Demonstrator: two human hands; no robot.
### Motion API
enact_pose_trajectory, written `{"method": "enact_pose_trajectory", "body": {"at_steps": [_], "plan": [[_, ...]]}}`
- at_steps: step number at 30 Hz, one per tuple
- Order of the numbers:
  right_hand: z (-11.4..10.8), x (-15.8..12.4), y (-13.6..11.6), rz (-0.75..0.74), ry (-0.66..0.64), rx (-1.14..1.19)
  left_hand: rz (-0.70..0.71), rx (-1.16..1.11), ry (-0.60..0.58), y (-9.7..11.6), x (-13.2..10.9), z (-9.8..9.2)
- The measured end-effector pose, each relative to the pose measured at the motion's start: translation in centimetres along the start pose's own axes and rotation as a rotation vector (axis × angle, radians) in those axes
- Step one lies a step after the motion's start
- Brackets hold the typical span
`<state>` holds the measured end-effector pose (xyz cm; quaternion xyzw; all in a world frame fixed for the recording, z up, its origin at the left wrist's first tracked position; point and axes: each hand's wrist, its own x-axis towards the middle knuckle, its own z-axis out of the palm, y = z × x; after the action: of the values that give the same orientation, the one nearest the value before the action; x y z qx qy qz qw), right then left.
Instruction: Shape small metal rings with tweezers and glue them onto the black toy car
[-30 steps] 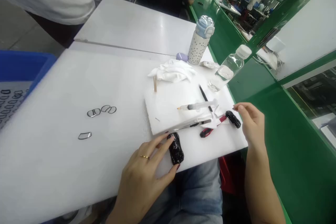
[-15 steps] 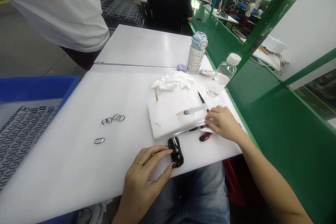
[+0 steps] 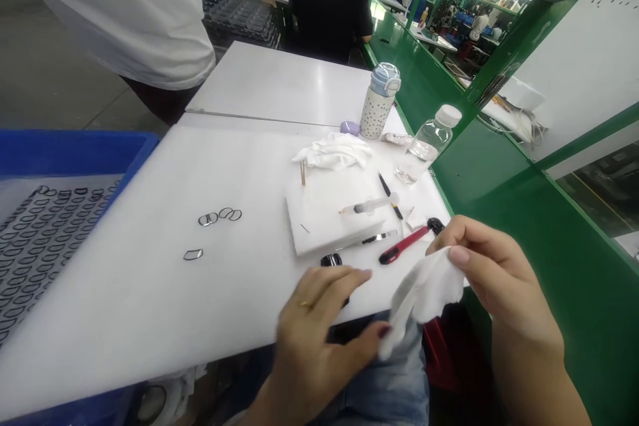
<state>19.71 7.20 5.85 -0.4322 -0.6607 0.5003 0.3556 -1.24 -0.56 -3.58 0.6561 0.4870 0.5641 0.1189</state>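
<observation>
A thin white cloth (image 3: 433, 286) hangs from my right hand (image 3: 499, 279), pinched between thumb and fingers over the table's front edge. My left hand (image 3: 324, 333) has its thumb and fingers apart and holds nothing; the thumb is close to the cloth's lower corner, and I cannot tell whether they touch. Behind the left fingers, a small glossy black piece (image 3: 331, 259) on the table is mostly hidden. Just beyond lie a red box cutter (image 3: 405, 244), slim metal tweezers (image 3: 379, 237) and a syringe (image 3: 368, 205) on a white foam block (image 3: 327, 206).
Black rings (image 3: 219, 216) lie on the white table (image 3: 134, 279), left of the foam block. A blue bin (image 3: 144, 146) holds rows of dark rings. A crumpled cloth (image 3: 334, 150), a tumbler (image 3: 378, 103) and a water bottle (image 3: 424, 146) stand farther back. Two people are nearby.
My right hand has picked up the white cloth from beside the tools and brought it nearer. My left hand has let go of the black piece and moved right.
</observation>
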Motion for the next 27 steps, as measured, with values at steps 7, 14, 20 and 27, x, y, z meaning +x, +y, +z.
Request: {"method": "enact_pose_trajectory", "body": {"at_steps": [7, 14, 20, 27], "plan": [[0.8, -1.3, 2.9, 0.064, -0.059, 0.354, -0.287, -0.442, -0.246, 2.1, 2.1, -0.5], [2.7, -1.5, 7.0, 0.309, -0.43, 0.579, -0.67, -0.808, -0.424, 1.6, 1.9, -1.0], [3.6, -1.7, 6.9, 0.056, -0.38, 0.22, -0.788, -0.97, -0.583, 1.4, 1.6, -1.7], [6.3, -3.4, 7.3, 0.255, -0.24, 0.453, -0.754, -0.654, -0.457, 1.7, 1.3, -2.0]]}}
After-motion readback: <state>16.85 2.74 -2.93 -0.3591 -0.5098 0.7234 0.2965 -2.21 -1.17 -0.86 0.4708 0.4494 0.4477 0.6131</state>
